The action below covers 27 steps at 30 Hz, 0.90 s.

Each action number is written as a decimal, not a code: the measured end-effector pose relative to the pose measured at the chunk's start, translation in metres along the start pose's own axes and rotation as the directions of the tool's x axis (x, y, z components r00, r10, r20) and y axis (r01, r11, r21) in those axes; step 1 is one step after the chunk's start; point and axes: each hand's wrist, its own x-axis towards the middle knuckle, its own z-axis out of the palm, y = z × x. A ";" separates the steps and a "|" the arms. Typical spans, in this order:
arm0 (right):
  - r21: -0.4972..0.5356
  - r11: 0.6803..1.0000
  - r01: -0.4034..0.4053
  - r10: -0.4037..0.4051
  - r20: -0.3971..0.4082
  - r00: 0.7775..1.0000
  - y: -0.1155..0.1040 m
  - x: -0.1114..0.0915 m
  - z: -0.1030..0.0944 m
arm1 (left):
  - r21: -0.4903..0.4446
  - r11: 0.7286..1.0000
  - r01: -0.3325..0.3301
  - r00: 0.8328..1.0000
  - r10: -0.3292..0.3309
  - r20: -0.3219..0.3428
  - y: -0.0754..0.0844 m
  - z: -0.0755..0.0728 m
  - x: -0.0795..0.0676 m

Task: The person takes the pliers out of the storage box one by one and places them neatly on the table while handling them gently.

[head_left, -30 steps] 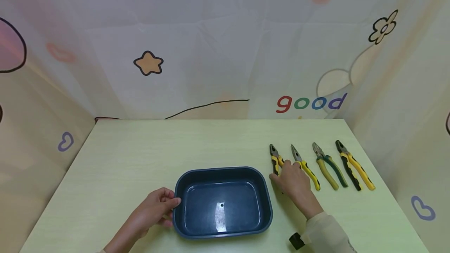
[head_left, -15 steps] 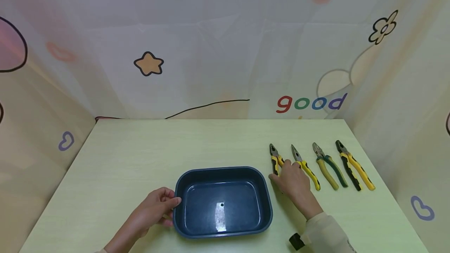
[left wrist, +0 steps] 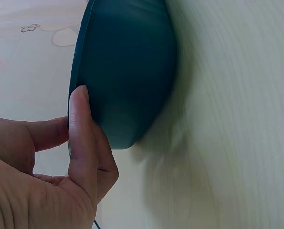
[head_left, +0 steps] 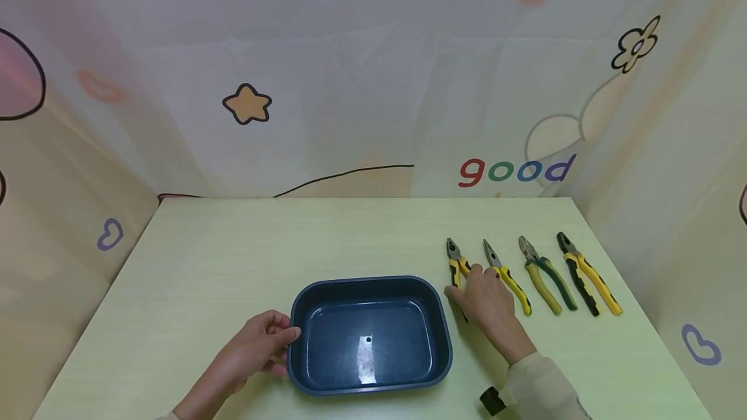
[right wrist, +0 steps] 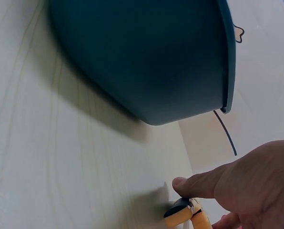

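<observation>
A dark blue rectangular tray [head_left: 327, 316] sits on the table. My left hand [head_left: 253, 345] pinches its left rim, thumb over the edge and fingers against the outer wall, as the left wrist view confirms on the tray wall [left wrist: 127, 62]. To the right of the tray, my right hand [head_left: 487, 297] holds the leftmost pliers [head_left: 454, 251] by their yellow and black handles. Their grey jaws point away from me, and most of the handles is under the hand. In the right wrist view, the thumb lies against a handle end of the pliers [right wrist: 177, 214].
Yellow-handled needle-nose pliers [head_left: 513, 287] lie just right of my right hand. Beyond them are green-handled cutting pliers [head_left: 545, 277] and larger yellow and black pliers [head_left: 589, 277]. A printed cloth [head_left: 350, 83] hangs behind the table [head_left: 233, 245] and at both sides.
The leftmost pliers and my right thumb have shifted very slightly to the left. My left hand and the tray stay where they were.
</observation>
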 end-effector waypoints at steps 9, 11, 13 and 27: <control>0.021 1.000 0.017 -0.016 -0.006 1.000 0.000 -0.002 -0.002 | 0.005 1.000 0.005 1.000 -0.005 -0.003 0.001 -0.001 0.001; 0.022 1.000 0.015 -0.015 -0.002 1.000 0.000 -0.002 -0.002 | 0.004 1.000 0.006 1.000 -0.006 -0.004 0.001 0.000 0.001; 0.019 1.000 0.013 -0.013 0.001 1.000 0.000 -0.002 -0.001 | 0.001 1.000 0.009 1.000 -0.009 -0.009 0.001 0.000 0.000; -0.009 1.000 -0.004 0.004 0.009 1.000 0.002 -0.001 -0.002 | 0.017 0.999 0.033 0.999 -0.032 -0.035 0.005 0.000 0.001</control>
